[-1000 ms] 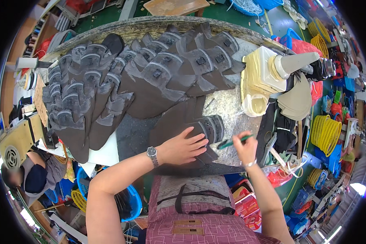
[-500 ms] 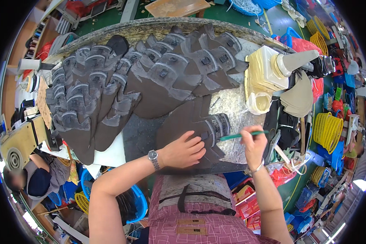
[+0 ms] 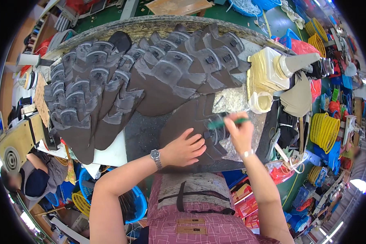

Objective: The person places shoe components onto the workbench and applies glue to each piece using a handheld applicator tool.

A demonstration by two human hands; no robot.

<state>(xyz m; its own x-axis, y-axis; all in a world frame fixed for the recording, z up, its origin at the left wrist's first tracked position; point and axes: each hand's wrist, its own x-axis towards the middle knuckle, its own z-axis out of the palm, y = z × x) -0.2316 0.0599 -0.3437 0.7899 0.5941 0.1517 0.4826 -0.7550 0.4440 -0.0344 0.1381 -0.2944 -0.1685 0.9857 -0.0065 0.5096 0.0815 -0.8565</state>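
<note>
My left hand [image 3: 184, 149] rests flat with its fingers spread on a dark brown cut shoe-upper piece [image 3: 179, 125], pressing it against the table. In my right hand [image 3: 240, 133] is a green-handled brush [image 3: 218, 123], gripped between thumb and fingers. Its tip, blurred by motion, is over the piece's notched end, near a greyish curved band. Overlapping rows of similar dark pieces [image 3: 158, 95] with grey coated edges spread across the back and left of the table. Beyond my right hand stand a cream glue container [image 3: 268, 73] with a grey nozzle and a small white cup [image 3: 260, 102].
Tan flat pieces [image 3: 297, 97] lie stacked right of the container. Scissors [image 3: 274, 140] and white straps sit at the table's right edge. Yellow baskets [image 3: 325, 131] stand further right, a blue basket [image 3: 138, 205] below left. Another person [image 3: 38, 179] sits at far left.
My right hand has moved left and slightly up, carrying the brush from the piece's right edge further over it. My left hand stays on the piece.
</note>
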